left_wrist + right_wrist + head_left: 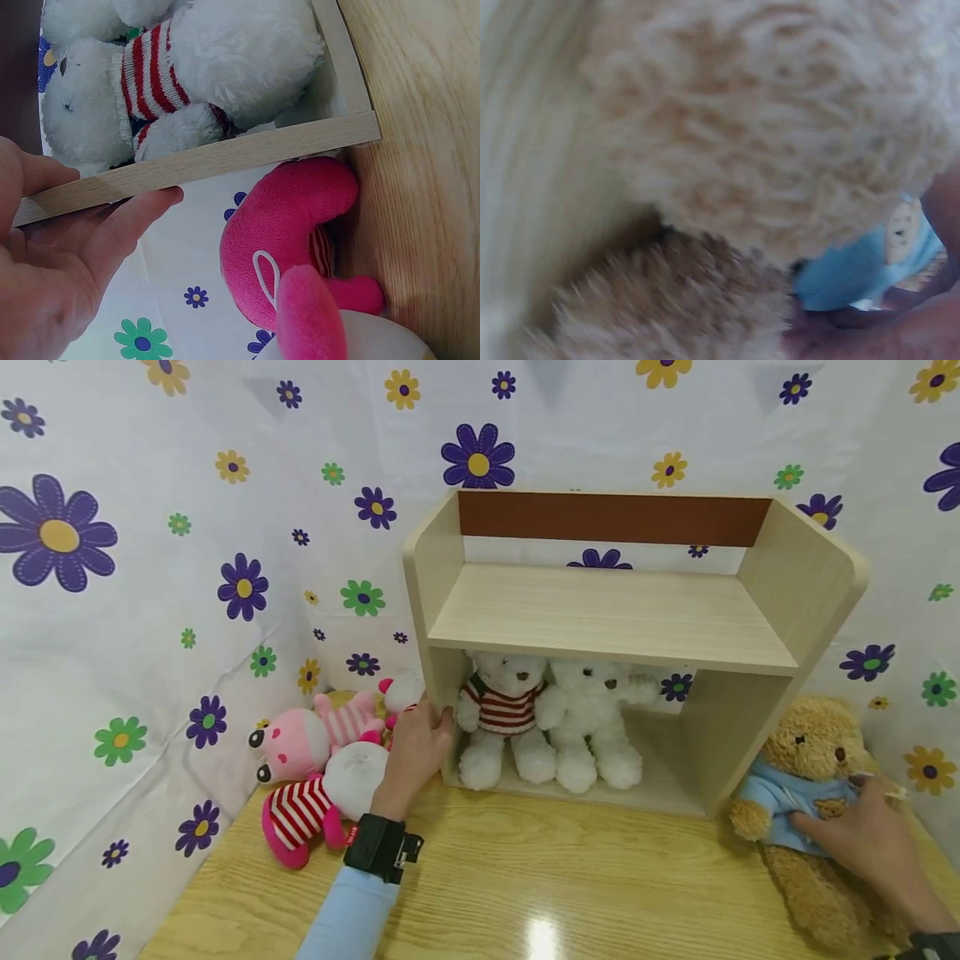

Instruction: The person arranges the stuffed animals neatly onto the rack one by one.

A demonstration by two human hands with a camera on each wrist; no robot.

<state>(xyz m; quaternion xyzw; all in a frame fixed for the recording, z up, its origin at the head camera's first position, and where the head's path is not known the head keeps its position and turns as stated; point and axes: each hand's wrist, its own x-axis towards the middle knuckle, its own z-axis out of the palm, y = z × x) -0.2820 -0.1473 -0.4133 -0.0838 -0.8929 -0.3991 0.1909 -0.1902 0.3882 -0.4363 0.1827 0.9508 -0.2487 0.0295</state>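
Note:
A pale wooden shelf (615, 610) with two levels stands on the table. My left hand (414, 747) grips the front edge of its left side panel (202, 159), thumb on one face and fingers on the other in the left wrist view. On the lower level sit a white teddy bear in a red-striped sweater (510, 708) and a plain white teddy bear (592, 718), side by side. Right of the shelf, my right hand (873, 843) holds a brown teddy bear (810, 739) in a blue shirt by its torso. Its curly fur (780, 112) fills much of the right wrist view.
Several plush toys lie left of the shelf, among them a pink one (296, 743) and one in red-striped clothing (300, 814). The wooden table (570, 868) extends in front. A flower-print cloth (285, 510) hangs behind.

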